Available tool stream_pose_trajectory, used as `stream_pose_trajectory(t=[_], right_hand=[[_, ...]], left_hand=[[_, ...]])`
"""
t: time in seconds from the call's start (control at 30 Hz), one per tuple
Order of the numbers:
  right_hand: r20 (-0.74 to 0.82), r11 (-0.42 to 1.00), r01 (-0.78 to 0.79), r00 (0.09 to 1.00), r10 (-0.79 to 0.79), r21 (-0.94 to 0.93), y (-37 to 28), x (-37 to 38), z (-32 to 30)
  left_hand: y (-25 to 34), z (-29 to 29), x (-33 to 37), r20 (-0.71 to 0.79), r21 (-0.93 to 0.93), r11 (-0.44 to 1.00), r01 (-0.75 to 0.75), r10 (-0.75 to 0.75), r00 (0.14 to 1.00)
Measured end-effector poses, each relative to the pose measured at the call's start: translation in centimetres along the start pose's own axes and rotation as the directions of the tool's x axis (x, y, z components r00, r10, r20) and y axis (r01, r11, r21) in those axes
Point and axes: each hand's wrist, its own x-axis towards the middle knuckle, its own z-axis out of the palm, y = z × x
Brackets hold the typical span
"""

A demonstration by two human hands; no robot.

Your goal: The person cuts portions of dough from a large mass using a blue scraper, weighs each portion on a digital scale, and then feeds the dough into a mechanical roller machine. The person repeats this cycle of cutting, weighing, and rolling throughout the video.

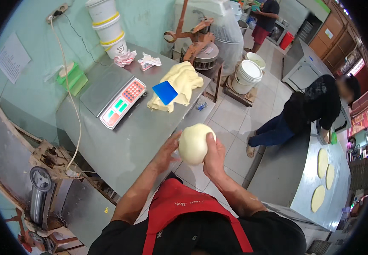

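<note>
A smooth, pale yellow ball of dough (192,144) is held up between my two hands, in front of my red apron. My left hand (167,149) cups it from the left side. From the right, my right hand (214,156) grips it with the thumb pressed on the upper edge. Beyond the ball, a loose, lumpy mass of dough (183,80) lies on the metal table (137,144), and a blue dough scraper (165,92) rests flat on it. Left of that dough stands a digital scale (123,103) with a bare metal platform.
Stacked white buckets (109,32), crumpled wrappers (125,58) and a green container (72,76) line the wall. A dough press (201,51) stands past the table. At right, a person (315,104) bends over another metal table (305,187) bearing flat dough pieces (322,162). A machine with a handwheel (41,178) sits lower left.
</note>
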Motion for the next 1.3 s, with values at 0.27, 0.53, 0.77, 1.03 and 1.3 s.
stream_pose_trajectory(t=[0.27, 0.53, 0.77, 1.03, 1.3], right_hand=[[0.028, 0.705, 0.400, 0.879, -0.475, -0.585, 2.5, -7.3, -10.8], [0.001, 0.988, -0.140, 0.990, 0.140, -0.061, 2.3, -17.1, -15.0], [-0.167, 0.987, 0.154, 0.975, -0.146, 0.036, 3.8, -21.9, -13.0], [0.571, 0.500, 0.660, 0.746, -0.343, -0.561, 9.8, -24.7, -8.0], [0.314, 0.928, 0.142, 0.949, -0.029, -0.344, 16.5, -35.1, 10.6]], left_hand=[[-10.0, 11.2, -6.6, -0.064, -0.161, 0.978, -0.134, 0.125, 0.990], [-11.7, 15.5, -12.3, 0.162, 0.044, 0.995, -0.092, 0.083, 0.983], [-15.0, 18.0, -17.2, -0.111, 0.010, 0.977, -0.215, 0.215, 0.970], [-14.4, 9.9, -28.9, -0.305, -0.055, 0.995, -0.085, 0.065, 0.950], [-13.6, -2.6, -46.5, -0.525, 0.213, 0.874, -0.436, 0.479, 0.704]])
